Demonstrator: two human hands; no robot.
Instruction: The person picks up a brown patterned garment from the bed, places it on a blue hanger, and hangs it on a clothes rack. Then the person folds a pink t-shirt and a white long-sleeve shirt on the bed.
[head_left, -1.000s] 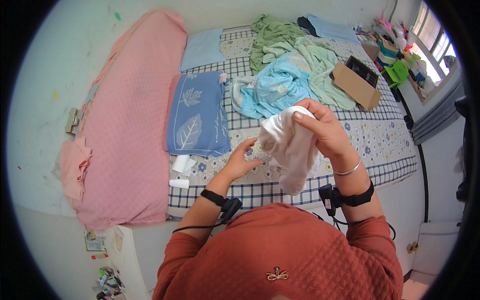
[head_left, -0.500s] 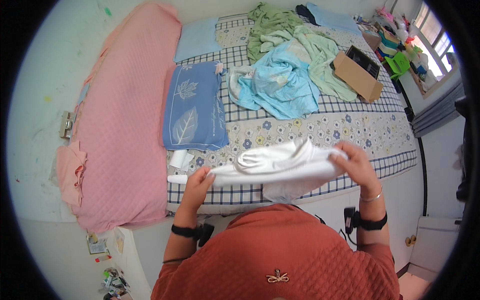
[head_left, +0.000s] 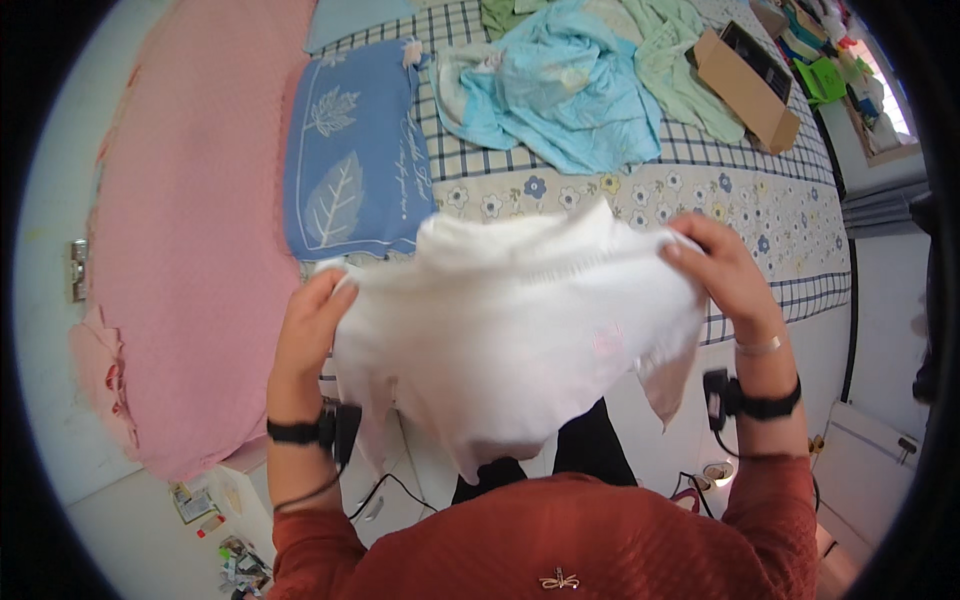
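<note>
A white long-sleeved top (head_left: 500, 345) hangs spread out between my hands, in front of the bed's near edge. Its collar bunches up at the top, and a small faint pink print shows on one side. My left hand (head_left: 318, 318) pinches one shoulder of the top, fingers closed on the cloth. At the other shoulder, my right hand (head_left: 725, 270) grips the fabric between thumb and fingers. The sleeves and hem dangle below, slightly blurred, above the floor and my legs.
The bed (head_left: 690, 200) has a floral and checked sheet. On it lie a blue leaf-patterned pillow (head_left: 355, 150), a rumpled turquoise cloth (head_left: 570, 95), a pale green cloth (head_left: 685, 75) and an open cardboard box (head_left: 745, 85). A pink quilted cover (head_left: 200, 230) runs along the left.
The white top was stretched in a bunched strip over the bed; now it has fallen open and hangs down. Both hands have come up, and the left has moved outward. The view has tilted lower.
</note>
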